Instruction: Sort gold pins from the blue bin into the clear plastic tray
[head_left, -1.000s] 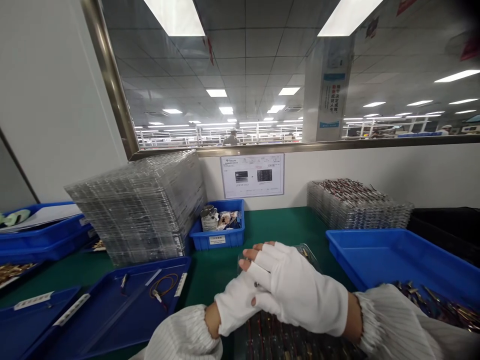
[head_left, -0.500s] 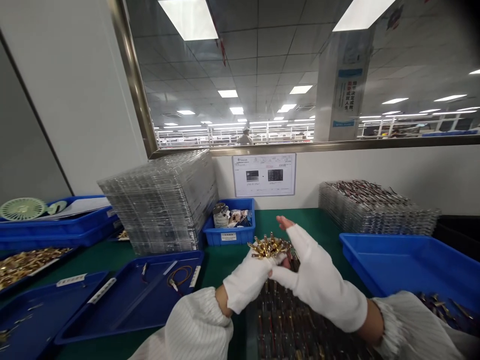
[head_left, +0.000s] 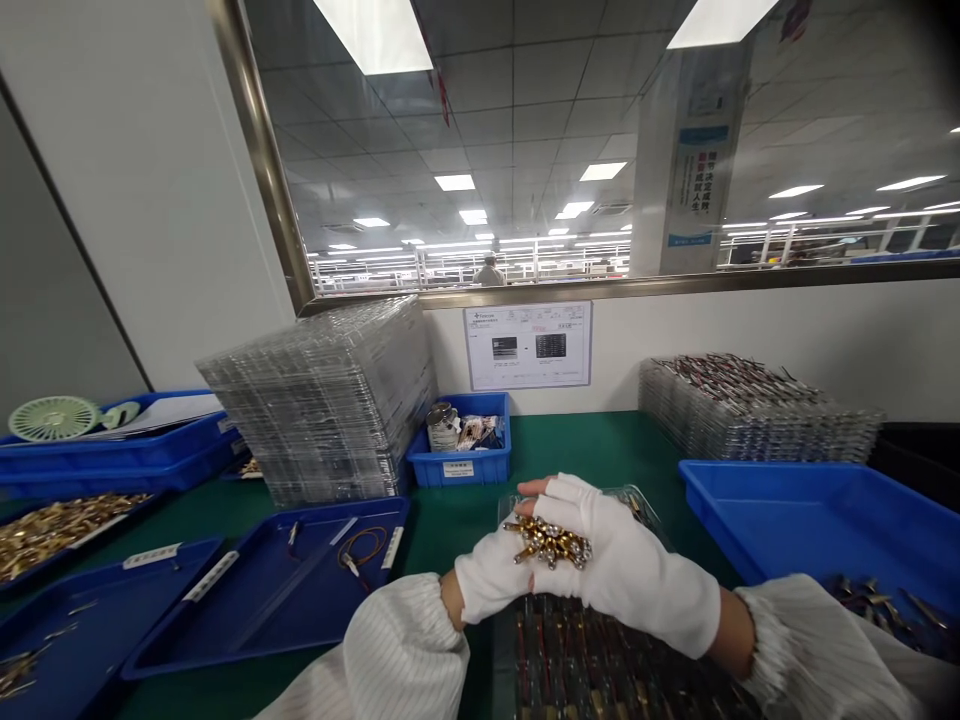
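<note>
A bundle of small brass-coloured metal parts [head_left: 553, 543] sits between my two gloved hands, its ends fanned toward me. My left hand [head_left: 495, 572] is wrapped round the bundle from the left, its fingers mostly hidden. From the right, my right hand [head_left: 622, 560] lies against the bundle, its bare fingertips pointing left over my left hand. Beneath both hands is a clear plastic tray [head_left: 570, 655] filled with rows of small parts with red wires. The hands hide its middle.
Blue trays [head_left: 277, 625] lie at left, one with a coiled wire. A clear tray stack [head_left: 330, 400] stands behind them, beside a small blue bin [head_left: 459, 468]. At right are a large blue tray [head_left: 810, 510] and stacked filled trays [head_left: 750, 410].
My right hand has swung down and left, from raised and spread to closed against the bundle. The bundle has tilted toward me and sits slightly lower.
</note>
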